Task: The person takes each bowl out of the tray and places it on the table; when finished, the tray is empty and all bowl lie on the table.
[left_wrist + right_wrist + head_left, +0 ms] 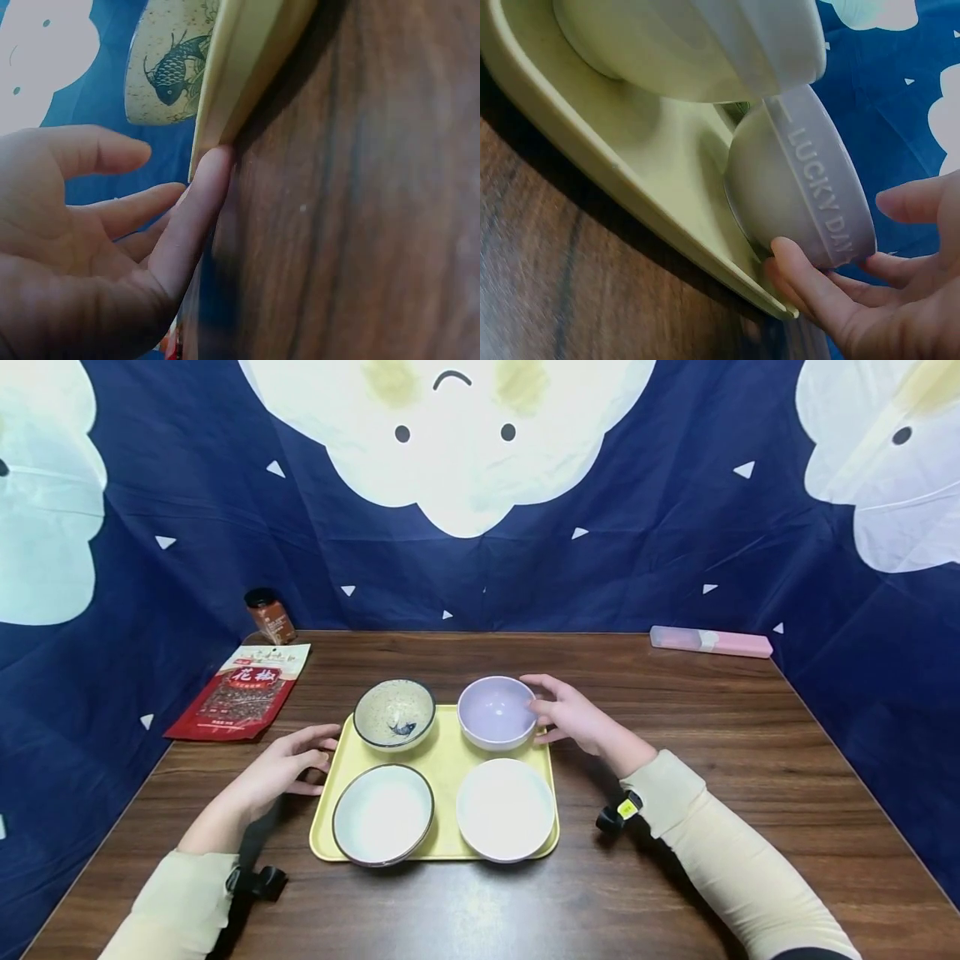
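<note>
Four bowls would be a count, so: a yellow tray (446, 777) carries several bowls. At its back right sits a lilac bowl (491, 714), with raised "LUCKY DAY" lettering on its wall. My right hand (573, 714) is at this bowl's right side, fingers spread, fingertips right at its wall and rim. A speckled bowl (382, 706) with a blue fish stands back left. In front are a pale bowl (382, 814) with a dark rim and a white bowl (504, 810). My left hand (281, 768) rests beside the tray's left edge, fingers loosely bent, a fingertip against the outer rim.
A red and white spice packet (243, 693) lies on the brown wooden table (600, 893) at the back left. Behind it a dark-lidded jar (272, 617) leans. A pink, clear-ended case (711, 642) lies along the back right edge, before the blue cloth backdrop (525, 577).
</note>
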`<state>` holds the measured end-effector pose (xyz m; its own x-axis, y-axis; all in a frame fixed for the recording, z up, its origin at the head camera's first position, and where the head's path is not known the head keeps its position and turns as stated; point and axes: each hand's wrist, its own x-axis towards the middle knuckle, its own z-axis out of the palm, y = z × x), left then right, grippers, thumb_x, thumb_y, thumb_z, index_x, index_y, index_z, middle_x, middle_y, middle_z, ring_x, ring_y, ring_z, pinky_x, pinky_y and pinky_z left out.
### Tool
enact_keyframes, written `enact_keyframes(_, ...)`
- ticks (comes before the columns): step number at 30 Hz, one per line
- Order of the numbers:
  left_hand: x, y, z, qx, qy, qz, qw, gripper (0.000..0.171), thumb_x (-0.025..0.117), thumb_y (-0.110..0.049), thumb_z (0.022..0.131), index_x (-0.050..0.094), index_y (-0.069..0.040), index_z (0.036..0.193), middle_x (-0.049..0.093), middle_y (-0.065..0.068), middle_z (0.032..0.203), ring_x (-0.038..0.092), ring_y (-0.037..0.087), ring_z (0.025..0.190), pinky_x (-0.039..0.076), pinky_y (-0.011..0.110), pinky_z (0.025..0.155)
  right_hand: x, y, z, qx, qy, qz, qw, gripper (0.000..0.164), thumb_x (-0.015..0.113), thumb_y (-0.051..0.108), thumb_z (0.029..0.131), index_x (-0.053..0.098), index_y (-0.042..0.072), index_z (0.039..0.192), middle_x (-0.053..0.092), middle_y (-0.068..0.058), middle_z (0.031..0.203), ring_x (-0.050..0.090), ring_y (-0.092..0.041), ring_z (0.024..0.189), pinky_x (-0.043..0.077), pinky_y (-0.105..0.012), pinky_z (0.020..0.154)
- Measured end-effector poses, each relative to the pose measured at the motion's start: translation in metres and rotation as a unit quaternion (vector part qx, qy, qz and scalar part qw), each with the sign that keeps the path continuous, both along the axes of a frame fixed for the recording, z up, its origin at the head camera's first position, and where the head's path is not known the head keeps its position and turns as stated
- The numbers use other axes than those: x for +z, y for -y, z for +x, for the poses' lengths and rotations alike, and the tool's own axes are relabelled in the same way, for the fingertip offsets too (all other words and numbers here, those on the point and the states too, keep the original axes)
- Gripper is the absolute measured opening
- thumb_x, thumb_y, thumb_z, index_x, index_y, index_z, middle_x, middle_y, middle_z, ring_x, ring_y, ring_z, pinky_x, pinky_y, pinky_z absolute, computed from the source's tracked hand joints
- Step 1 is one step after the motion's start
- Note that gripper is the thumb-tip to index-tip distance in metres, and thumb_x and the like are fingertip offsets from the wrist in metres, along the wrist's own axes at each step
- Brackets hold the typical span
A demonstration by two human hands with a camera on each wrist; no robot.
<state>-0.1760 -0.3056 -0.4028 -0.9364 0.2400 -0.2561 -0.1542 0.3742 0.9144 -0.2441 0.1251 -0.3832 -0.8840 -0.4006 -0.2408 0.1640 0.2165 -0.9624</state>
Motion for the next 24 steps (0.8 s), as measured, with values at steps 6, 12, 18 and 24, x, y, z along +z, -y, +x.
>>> enact_keyframes(6,-0.0050,0.0024,0.0025,-0.004,-0.006,-0.008,0.9999,0.068,0.062,-0.006,0.097,0.030,0.005,0.156,0.043,0.032,0.142,0.063,0.023,0.101,0.061,0.042,0.078,-0.0024,0.0048,0.0047,0.005,0.013,-0.008,1.000,0.058,0.052,0.004,0.101,0.034,0.006,0.156,0.044,-0.025,0.132,0.063,-0.026,0.089,0.062,-0.043,0.077)
enact_keyframes(12,-0.0085,-0.0007,-0.0008,-0.005,-0.015,-0.008,0.9998,0.074,0.066,0.003,0.090,0.032,0.005,0.155,0.045,0.029,0.138,0.058,0.023,0.096,0.062,0.041,0.077,-0.0043,0.0052,0.0066,-0.011,0.021,-0.032,0.999,0.060,0.050,-0.001,0.098,0.034,0.003,0.155,0.044,-0.024,0.128,0.060,-0.023,0.085,0.062,-0.039,0.076)
enact_keyframes(18,-0.0082,-0.0034,-0.0023,0.000,-0.022,-0.003,0.9997,0.076,0.066,0.008,0.087,0.033,0.004,0.156,0.045,0.029,0.137,0.056,0.024,0.096,0.062,0.040,0.075,-0.0058,0.0054,0.0062,-0.027,0.012,-0.050,0.998,0.061,0.048,-0.004,0.095,0.034,-0.001,0.154,0.045,-0.023,0.123,0.055,-0.019,0.078,0.062,-0.038,0.075)
enact_keyframes(24,-0.0087,-0.0022,0.0005,0.005,-0.018,-0.008,0.9998,0.076,0.065,0.008,0.088,0.033,0.003,0.156,0.044,0.029,0.138,0.057,0.024,0.096,0.062,0.039,0.075,-0.0075,0.0075,0.0074,-0.037,0.005,-0.062,0.997,0.059,0.046,-0.006,0.094,0.036,-0.005,0.152,0.047,-0.023,0.123,0.053,-0.017,0.075,0.062,-0.037,0.073)
